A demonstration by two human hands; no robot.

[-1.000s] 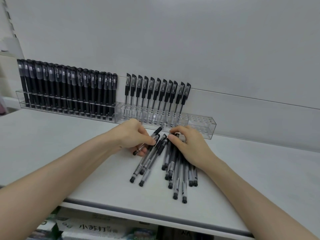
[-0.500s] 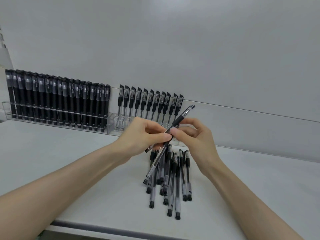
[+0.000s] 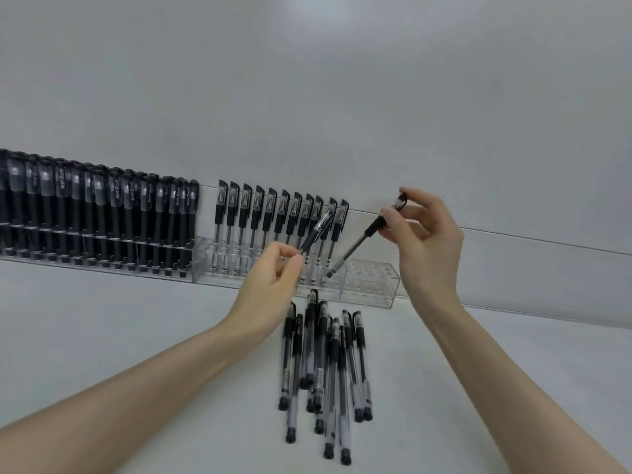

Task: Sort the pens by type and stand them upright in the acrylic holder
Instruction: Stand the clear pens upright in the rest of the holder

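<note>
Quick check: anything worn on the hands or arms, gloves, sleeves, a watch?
The left hand and right hand are bare, no gloves or rings; the left forearm and right forearm are uncovered to the frame edge, no sleeve, watch or band.

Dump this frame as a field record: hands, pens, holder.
left grip: left hand pinches a clear pen, tilted, cap up
right grip: right hand pinches a second pen near its cap, tip down at the holder
holder: clear acrylic, rightmost holes empty
standing: row of clear pens in it; dark pens to their left
loose pile: clear pens lying on the table
</note>
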